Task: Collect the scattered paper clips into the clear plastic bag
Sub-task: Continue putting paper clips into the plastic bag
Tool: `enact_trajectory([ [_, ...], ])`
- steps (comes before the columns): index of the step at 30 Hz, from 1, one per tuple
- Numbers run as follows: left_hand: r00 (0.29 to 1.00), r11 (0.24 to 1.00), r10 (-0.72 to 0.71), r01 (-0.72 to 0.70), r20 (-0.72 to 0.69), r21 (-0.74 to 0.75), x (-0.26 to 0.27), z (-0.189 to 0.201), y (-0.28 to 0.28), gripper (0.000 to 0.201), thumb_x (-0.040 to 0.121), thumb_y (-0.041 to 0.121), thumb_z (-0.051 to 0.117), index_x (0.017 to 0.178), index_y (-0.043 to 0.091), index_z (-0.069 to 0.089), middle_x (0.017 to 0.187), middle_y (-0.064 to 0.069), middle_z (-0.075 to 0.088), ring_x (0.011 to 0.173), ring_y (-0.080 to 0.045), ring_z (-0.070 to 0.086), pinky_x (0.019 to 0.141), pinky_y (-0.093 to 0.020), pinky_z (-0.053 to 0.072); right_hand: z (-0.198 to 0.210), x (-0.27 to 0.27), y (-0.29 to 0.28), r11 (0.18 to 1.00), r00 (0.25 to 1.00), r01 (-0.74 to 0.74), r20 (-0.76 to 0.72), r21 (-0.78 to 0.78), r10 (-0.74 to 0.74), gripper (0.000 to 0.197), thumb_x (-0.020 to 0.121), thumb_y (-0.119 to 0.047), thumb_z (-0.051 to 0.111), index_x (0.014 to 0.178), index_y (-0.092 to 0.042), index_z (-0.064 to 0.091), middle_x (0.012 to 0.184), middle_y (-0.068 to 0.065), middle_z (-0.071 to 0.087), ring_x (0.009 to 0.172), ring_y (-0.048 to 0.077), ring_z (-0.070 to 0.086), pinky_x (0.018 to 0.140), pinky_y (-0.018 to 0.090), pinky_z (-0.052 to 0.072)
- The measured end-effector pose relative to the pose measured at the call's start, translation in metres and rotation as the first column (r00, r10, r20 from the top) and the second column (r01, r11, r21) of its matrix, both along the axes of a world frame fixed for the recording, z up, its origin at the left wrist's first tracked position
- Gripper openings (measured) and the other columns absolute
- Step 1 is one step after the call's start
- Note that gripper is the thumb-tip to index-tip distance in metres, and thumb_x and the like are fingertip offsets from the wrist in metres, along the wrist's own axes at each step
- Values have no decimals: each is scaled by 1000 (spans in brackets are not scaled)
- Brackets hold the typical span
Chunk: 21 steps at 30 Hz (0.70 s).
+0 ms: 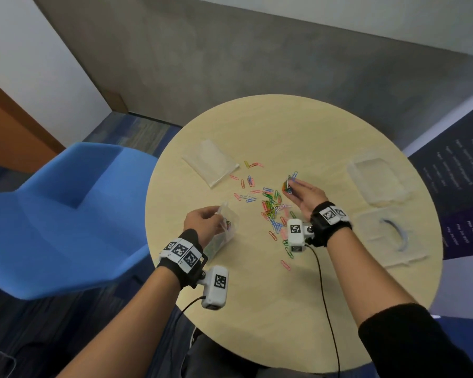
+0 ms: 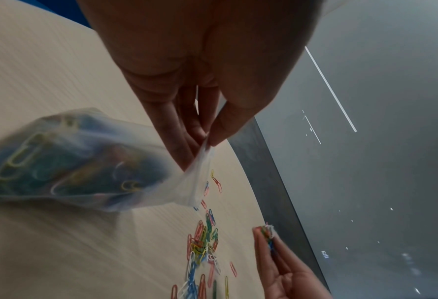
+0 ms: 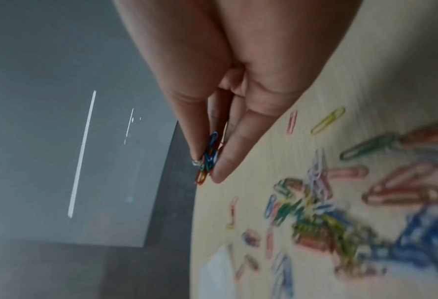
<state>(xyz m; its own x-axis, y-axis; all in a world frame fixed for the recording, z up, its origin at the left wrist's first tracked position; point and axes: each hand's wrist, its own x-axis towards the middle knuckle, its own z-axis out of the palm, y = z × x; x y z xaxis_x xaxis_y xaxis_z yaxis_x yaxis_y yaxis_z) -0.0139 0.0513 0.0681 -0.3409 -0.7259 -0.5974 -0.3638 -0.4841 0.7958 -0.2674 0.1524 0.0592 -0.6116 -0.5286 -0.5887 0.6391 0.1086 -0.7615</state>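
Note:
Coloured paper clips [image 1: 273, 211] lie scattered in a loose pile at the middle of the round table [image 1: 339, 309]. My left hand [image 1: 205, 221] pinches the rim of a clear plastic bag [image 1: 224, 233] that holds several clips; in the left wrist view the bag [image 2: 84, 161] hangs from thumb and fingers [image 2: 207, 139], bulging with clips. My right hand [image 1: 303, 193] is raised above the pile and pinches a small bunch of clips [image 1: 291, 182]; the bunch [image 3: 207, 159] sits between thumb and fingers in the right wrist view. The loose pile [image 3: 327, 218] lies below it.
A second, flat clear bag [image 1: 210, 162] lies at the table's far left. A clear plastic box [image 1: 377, 181] and its lid [image 1: 388, 238] sit at the right. A blue chair [image 1: 60, 219] stands left of the table. A dark panel [image 1: 459, 181] is on the right.

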Motion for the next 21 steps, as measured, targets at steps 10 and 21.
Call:
enact_trajectory([
  [10,999,999,-38,38,-15,-12,-19,2,1,27,83,-4,59,104,5,72,85,-10,74,74,-26,71,82,-40,59,25,97,-5,961,965,-240,75,-138,252,29,86,3,62,114,9,60,103,18,69,89,25,68,82,35,59],
  [21,989,987,-145,143,-21,-67,-21,8,0,30,84,3,63,113,7,69,94,-15,74,86,-30,73,86,-45,58,16,122,-30,629,392,-422,-494,653,776,37,91,-8,53,126,-11,63,125,10,64,114,23,60,97,22,43],
])
